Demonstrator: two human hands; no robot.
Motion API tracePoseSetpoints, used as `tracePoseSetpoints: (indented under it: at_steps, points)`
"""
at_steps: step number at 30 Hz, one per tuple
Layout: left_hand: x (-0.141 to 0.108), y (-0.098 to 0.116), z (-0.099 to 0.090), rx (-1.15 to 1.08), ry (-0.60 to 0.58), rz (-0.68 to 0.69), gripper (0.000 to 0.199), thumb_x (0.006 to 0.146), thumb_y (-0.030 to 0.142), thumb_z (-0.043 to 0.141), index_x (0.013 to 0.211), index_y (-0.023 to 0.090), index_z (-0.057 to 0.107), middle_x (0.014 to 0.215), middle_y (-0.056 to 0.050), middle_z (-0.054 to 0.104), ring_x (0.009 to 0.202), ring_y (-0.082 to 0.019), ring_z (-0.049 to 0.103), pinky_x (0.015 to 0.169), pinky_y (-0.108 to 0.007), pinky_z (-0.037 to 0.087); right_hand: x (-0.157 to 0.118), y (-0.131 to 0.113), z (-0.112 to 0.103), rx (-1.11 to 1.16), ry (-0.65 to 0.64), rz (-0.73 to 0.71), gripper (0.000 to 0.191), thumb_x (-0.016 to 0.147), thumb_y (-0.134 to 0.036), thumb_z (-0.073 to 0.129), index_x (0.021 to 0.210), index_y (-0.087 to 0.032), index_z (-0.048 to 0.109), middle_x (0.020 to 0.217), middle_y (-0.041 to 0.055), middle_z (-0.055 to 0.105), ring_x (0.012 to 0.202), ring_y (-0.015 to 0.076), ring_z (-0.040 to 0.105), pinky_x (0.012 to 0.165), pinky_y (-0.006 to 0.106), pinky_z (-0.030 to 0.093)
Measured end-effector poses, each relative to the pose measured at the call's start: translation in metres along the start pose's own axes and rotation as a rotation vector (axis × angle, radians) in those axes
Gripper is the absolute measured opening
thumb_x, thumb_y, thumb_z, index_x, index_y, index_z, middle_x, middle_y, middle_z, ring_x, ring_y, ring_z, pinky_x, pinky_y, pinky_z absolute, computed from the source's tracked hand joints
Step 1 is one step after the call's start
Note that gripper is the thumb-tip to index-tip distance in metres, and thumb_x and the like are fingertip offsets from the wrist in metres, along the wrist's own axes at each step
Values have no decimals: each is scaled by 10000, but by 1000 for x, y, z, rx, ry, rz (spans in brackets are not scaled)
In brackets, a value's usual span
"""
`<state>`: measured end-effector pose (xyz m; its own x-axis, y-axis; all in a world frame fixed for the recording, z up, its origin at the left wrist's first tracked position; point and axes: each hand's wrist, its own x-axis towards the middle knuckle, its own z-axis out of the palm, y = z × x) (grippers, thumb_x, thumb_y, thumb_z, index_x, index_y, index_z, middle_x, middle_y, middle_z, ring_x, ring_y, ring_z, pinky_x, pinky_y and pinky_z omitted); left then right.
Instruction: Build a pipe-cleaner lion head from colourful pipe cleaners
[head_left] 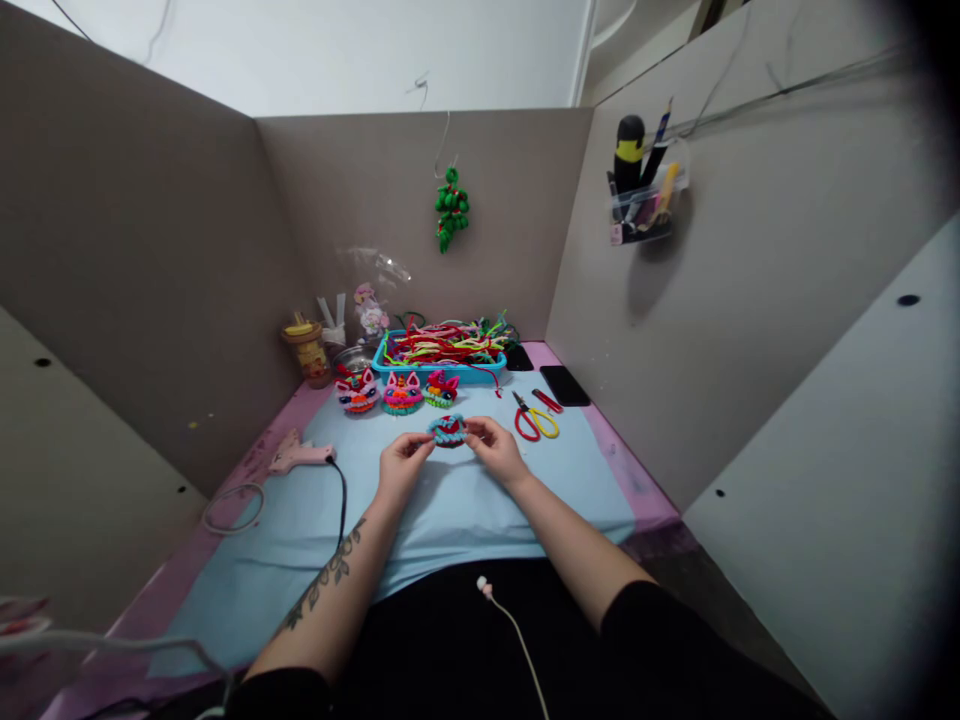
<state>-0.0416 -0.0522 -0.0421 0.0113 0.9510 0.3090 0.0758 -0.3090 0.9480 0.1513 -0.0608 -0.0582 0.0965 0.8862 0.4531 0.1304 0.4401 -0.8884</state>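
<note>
Between my two hands, a little above the blue cloth, is a small ring-shaped piece of twisted light-blue and red fuzzy cord (448, 431). My left hand (405, 462) pinches its left side between thumb and fingers. The right side is pinched the same way by my right hand (495, 448). Just beyond stand three colourful animal-head figures of the same fuzzy material: one with red and orange (357, 392), a pink and teal one (403, 393), and a magenta and green one (441, 388).
A blue basket (439, 374) of coloured fuzzy stems stands at the back. Scissors (534, 420), a red cutter (547, 401) and a black phone (565, 386) lie to the right. On the left are a pink glue gun (300, 454) with its cord and a brown cup (309, 352). Partition walls enclose the table.
</note>
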Motion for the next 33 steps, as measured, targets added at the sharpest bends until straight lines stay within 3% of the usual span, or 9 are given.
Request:
tracePoseSetpoints:
  at_steps: [4,8,11,17,25,33]
  points:
    - [-3,4,2,53,-44,26,245,675,320,707,857,155,704,801,-54,704,633,-138,598,613,-253,473,-4,-4,5,-22,-51,14,190,750,-334,635,861,-181,662,756,26,678,664,152,623,628,268,507]
    - [-7,10,5,100,-169,64,295,677,303,712,948,186,711,967,-75,716,815,-196,651,724,-290,501,-7,-11,10,-90,-93,-31,160,729,-291,655,846,-184,678,788,29,687,683,152,627,657,274,510]
    - [-7,12,4,144,-171,62,217,676,310,709,858,195,734,870,-61,734,817,-214,657,746,-305,497,-6,-10,11,-121,-94,-75,148,723,-270,658,845,-190,682,794,29,685,688,151,628,655,273,515]
    - [-4,11,0,107,-91,-42,267,692,353,693,865,153,729,648,-38,701,581,-160,616,582,-254,467,-2,-3,2,-134,21,-120,102,748,-266,645,804,-183,668,795,44,670,727,163,631,694,295,521]
    - [-6,15,3,116,-79,-14,238,668,335,708,832,163,731,655,-31,697,610,-166,620,600,-259,474,-7,-12,11,-91,-121,-97,208,723,-264,658,915,-184,648,806,28,676,705,152,637,657,266,522]
    - [-7,15,2,104,-127,-52,276,675,362,712,851,151,732,645,-37,697,591,-159,617,591,-249,467,-6,-14,5,-187,-37,-185,93,748,-217,614,809,-183,675,765,39,669,695,157,620,654,274,507]
